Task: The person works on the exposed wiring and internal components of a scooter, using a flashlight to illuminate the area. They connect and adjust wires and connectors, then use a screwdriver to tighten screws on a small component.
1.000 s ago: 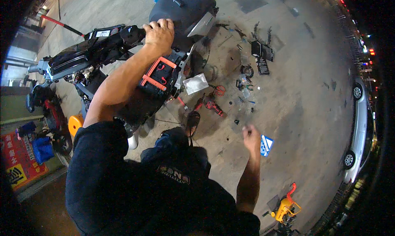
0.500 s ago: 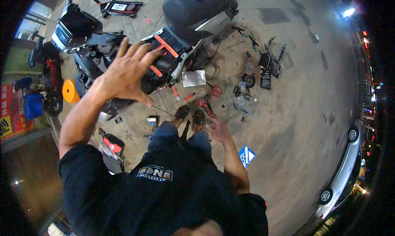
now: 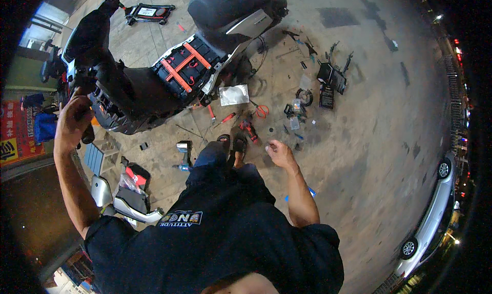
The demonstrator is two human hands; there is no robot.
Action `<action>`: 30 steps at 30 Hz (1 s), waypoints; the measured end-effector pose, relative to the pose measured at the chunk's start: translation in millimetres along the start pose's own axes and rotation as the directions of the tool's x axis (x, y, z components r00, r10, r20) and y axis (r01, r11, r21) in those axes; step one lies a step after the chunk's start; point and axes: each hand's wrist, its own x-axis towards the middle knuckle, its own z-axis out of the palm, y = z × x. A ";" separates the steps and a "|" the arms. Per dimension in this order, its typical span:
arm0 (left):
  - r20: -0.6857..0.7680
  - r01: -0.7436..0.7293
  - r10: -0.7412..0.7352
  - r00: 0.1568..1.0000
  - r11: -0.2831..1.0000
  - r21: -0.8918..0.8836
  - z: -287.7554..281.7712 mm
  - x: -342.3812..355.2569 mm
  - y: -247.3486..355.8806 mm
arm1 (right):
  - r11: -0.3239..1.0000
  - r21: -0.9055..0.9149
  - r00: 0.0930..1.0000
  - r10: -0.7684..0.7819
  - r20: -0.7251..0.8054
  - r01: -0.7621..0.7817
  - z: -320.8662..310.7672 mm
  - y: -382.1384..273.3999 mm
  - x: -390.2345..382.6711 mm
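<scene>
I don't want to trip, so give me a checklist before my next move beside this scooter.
1. Left hand firm on the handlebar: cannot tell; its grip is unclear.
2. Right hand empty: cannot tell; it is curled.
3. Orange frame lying across the scooter: ok.
4. Right shoe clear of tools: not ok; red drill beside it.
5. Floor beside the scooter uncluttered: not ok; silver packet and red-handled scissors there.

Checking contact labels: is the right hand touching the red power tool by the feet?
Apart. The head view shows a strip of bare floor between the right hand and the red power tool.
</scene>
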 end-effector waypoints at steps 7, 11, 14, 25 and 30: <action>-0.082 -0.084 0.104 0.991 0.971 0.226 3.3 1.4 12.4 | 0.986 0.113 0.992 0.128 -0.013 -0.126 15.1 26.7 -15.2; -0.097 -0.107 0.139 0.985 0.955 0.278 14.8 -0.8 20.8 | 0.979 0.010 0.978 0.206 -0.025 -0.206 32.1 31.1 -10.4; -0.069 -0.028 0.045 0.997 0.972 0.234 20.9 -1.8 25.8 | 0.984 0.048 0.985 0.174 -0.011 -0.173 40.9 24.3 1.9; -0.051 -0.184 0.231 0.972 0.873 0.452 48.1 -1.7 58.1 | 0.980 0.094 0.984 0.171 0.043 -0.174 18.9 -1.0 26.9; -0.072 -0.142 0.242 0.968 0.758 0.637 71.6 16.7 81.2 | 0.964 0.141 0.974 0.220 0.051 -0.225 -10.9 23.0 3.2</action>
